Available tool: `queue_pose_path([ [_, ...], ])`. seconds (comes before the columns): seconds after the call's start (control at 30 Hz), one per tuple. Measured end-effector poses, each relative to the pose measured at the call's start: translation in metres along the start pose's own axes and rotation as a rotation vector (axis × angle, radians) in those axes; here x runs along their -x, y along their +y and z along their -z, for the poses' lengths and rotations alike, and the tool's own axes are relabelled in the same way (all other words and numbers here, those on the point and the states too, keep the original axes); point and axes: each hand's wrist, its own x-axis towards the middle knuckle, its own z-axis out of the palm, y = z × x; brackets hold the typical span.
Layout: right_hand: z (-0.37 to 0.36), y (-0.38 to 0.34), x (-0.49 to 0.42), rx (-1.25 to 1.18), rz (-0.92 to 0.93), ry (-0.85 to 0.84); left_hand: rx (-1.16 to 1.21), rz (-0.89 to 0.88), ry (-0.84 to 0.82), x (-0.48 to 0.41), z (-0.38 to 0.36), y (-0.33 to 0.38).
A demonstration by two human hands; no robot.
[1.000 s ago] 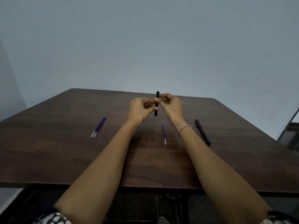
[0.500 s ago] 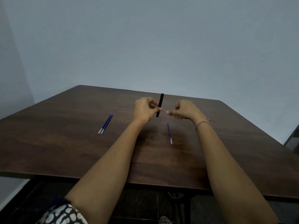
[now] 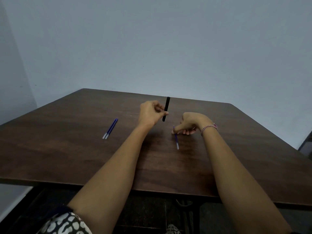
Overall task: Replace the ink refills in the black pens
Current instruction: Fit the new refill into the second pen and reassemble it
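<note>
My left hand [image 3: 149,114] holds a black pen barrel [image 3: 166,105] nearly upright above the middle of the dark wooden table [image 3: 67,149], pinched between thumb and fingers. My right hand [image 3: 190,122] is lower and to the right, down at the table top. Its thumb and fingertips pinch the upper part of a single blue ink refill [image 3: 177,142], whose clear end points toward me. Two more blue refills [image 3: 110,128] lie side by side to the left of my left arm.
A grey wall stands right behind the table's far edge. A dark object [image 3: 306,144] shows past the table's right edge. The floor and table frame are visible below the near edge.
My right hand let go of the pen barrel, moved right and down, and now pinches the single refill on the table. My left hand keeps the barrel upright.
</note>
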Motion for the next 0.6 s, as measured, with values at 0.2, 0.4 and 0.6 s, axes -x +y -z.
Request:
queue_pose_path([
  [0.2,-0.0016,-0.0021,0.0004,-0.012,-0.019,0.019,0.008,-0.015,0.005,-0.0005,0.0003,-0.0003],
  [0.4,-0.0048,-0.0069,0.0016,0.005,-0.04,0.078,0.013,-0.044,-0.017,-0.0001,0.0009,-0.0002],
  [0.6,-0.0052,-0.005,0.0001,-0.036,-0.026,0.266,-0.003,-0.042,-0.026,-0.0006,0.0015,-0.001],
])
